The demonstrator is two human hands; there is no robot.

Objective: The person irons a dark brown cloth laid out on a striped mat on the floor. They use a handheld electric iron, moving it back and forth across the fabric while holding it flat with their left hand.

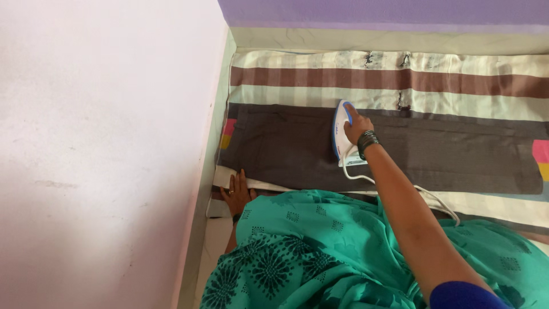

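My right hand (357,126) grips the handle of a white and blue electric iron (341,133), which rests on a dark brown garment (434,154) spread flat over a striped sheet (389,80). Dark bangles circle that wrist. A white cord (426,194) runs from the back of the iron toward me. My left hand (237,193) lies flat, fingers together, on the near left edge of the sheet, just below the garment's corner. Green patterned cloth (320,252) that I wear covers the lower part of the view and hides my left forearm.
A pale pink wall (103,154) fills the left side, right against the sheet's edge. A purple wall (389,11) runs along the far side. Bright pink and yellow cloth patches (540,157) show at the right edge.
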